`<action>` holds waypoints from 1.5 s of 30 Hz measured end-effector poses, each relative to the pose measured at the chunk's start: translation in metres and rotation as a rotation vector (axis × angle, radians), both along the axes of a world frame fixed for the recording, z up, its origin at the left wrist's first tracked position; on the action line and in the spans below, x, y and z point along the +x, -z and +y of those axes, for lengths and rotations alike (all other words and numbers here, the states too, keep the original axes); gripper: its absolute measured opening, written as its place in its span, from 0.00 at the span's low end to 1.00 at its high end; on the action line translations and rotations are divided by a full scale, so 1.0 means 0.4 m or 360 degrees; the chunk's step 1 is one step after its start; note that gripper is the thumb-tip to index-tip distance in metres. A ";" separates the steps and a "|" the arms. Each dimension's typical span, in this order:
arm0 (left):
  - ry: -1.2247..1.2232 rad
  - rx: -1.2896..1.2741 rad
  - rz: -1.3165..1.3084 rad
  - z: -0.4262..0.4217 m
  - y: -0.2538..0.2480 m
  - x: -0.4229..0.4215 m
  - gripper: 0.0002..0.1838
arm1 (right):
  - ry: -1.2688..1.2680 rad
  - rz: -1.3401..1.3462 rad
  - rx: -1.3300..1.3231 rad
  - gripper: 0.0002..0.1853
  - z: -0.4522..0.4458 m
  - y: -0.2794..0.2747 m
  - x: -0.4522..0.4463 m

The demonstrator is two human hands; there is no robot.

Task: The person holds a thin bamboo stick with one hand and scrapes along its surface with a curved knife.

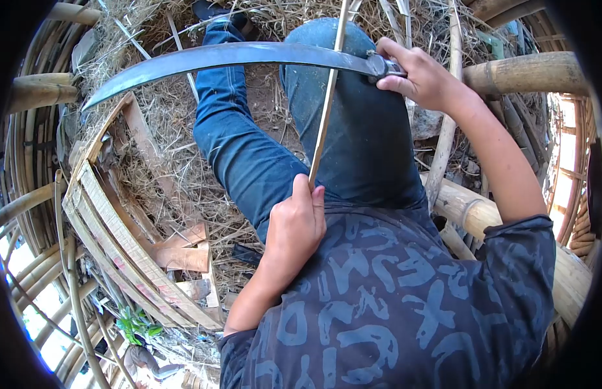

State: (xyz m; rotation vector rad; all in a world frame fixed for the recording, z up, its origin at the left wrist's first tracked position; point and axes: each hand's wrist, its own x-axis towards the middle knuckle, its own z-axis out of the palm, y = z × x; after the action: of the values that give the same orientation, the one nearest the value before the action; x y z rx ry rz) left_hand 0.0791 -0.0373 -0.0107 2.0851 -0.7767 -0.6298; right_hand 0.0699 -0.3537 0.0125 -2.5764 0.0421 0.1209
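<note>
My right hand (421, 74) is closed around the handle of a long curved sickle (242, 54). Its blade stretches leftward across my knees, with the tip far to the left. My left hand (296, 220) grips the near end of a thin bamboo strip (324, 123), close to my lap. The strip runs up and away over my raised knee. Near the handle the blade crosses the strip; whether they press together I cannot tell. My blue jeans (353, 129) lie under both.
A curved slatted wooden piece (129, 249) lies to the left, with wood scraps (184, 253) beside it. Dry straw and shavings (165, 168) cover the ground. Bamboo poles (528, 74) stand at both sides, and a thick one (472, 211) passes beneath me.
</note>
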 end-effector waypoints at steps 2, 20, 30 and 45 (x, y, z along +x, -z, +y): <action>0.0005 0.0065 0.0039 0.025 0.004 -0.011 0.07 | 0.0020 0.0037 0.0060 0.30 0.006 0.002 -0.001; -0.0240 0.0236 0.0272 0.327 0.040 -0.156 0.07 | 0.0094 -0.0059 0.0197 0.28 0.022 0.017 0.007; -0.0256 0.0063 -0.0090 0.093 0.022 -0.003 0.07 | 0.0012 -0.0171 0.0140 0.28 0.067 0.014 0.012; -0.0033 0.0137 -0.0390 -0.060 0.010 0.061 0.08 | 0.0128 -0.0136 0.0129 0.30 0.031 0.018 0.022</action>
State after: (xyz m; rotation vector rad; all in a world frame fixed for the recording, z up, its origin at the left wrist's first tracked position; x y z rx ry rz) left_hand 0.1034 -0.0615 -0.0146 2.2748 -0.8762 -0.4063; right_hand 0.0788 -0.3413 0.0053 -2.4921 0.1068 -0.0172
